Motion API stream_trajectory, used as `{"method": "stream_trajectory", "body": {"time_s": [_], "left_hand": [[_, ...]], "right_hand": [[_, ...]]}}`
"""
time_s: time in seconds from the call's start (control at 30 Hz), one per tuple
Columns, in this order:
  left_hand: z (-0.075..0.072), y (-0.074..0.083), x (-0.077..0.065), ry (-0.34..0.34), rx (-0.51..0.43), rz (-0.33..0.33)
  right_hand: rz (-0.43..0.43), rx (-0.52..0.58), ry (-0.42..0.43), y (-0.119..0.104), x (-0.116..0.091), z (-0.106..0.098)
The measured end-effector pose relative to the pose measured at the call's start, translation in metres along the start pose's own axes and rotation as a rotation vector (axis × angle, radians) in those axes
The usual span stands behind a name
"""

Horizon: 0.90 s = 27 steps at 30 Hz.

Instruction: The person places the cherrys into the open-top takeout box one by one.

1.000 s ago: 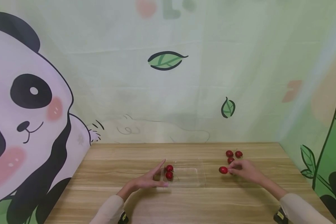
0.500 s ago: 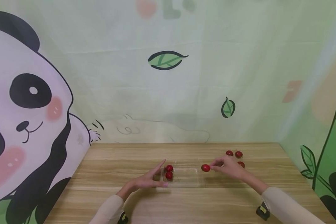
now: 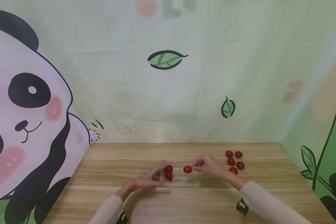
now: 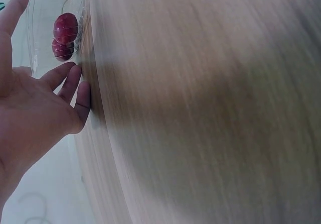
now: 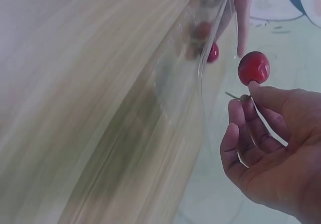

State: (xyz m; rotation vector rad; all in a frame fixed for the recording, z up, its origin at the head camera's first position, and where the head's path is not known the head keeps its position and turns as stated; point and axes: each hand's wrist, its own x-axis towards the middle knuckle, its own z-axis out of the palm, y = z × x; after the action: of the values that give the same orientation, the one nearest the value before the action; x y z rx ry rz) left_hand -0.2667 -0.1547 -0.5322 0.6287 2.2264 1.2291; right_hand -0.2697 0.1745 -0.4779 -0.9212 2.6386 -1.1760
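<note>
A clear plastic box (image 3: pixel 195 181) lies on the table in the head view, two red cherries (image 3: pixel 169 176) at its left end. My left hand (image 3: pixel 145 181) rests against that end, thumb and fingers spread wide to either side; the left wrist view shows its straight fingers (image 4: pixel 60 76) beside the clear wall. Between thumb and fingertips my right hand (image 3: pixel 210 167) pinches another cherry (image 3: pixel 187 169) near its stem, over the box's right half. The right wrist view has this cherry (image 5: pixel 254 67) held up above the box rim, with a short green stem showing.
Several more cherries (image 3: pixel 231 161) lie in a loose group on the right of the wooden table (image 3: pixel 145 208), partly behind my right forearm. A printed cloth backdrop (image 3: pixel 114 77) with a panda hangs just behind the table's far edge.
My right hand has carried its cherry leftward from the group on the right to over the box. My left hand and the two cherries in the box have stayed put.
</note>
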Motion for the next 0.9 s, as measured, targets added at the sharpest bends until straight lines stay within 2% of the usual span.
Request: {"method": "stream_trajectory", "body": {"time_s": [0.23, 0.47, 0.8, 0.9], "left_hand": [[-0.001, 0.001, -0.001, -0.001, 0.001, -0.007], [-0.001, 0.002, -0.002, -0.006, 0.002, -0.011], [-0.001, 0.003, -0.003, 0.002, -0.005, -0.017], [-0.001, 0.003, -0.003, 0.002, -0.008, -0.009]], "right_hand": [[0.003, 0.003, -0.036, -0.013, 0.016, 0.022], [0.005, -0.005, -0.048, -0.015, 0.027, 0.041], [0.012, 0.009, -0.110, -0.019, 0.034, 0.065], [-0.017, -0.015, -0.113, -0.018, 0.035, 0.070]]}}
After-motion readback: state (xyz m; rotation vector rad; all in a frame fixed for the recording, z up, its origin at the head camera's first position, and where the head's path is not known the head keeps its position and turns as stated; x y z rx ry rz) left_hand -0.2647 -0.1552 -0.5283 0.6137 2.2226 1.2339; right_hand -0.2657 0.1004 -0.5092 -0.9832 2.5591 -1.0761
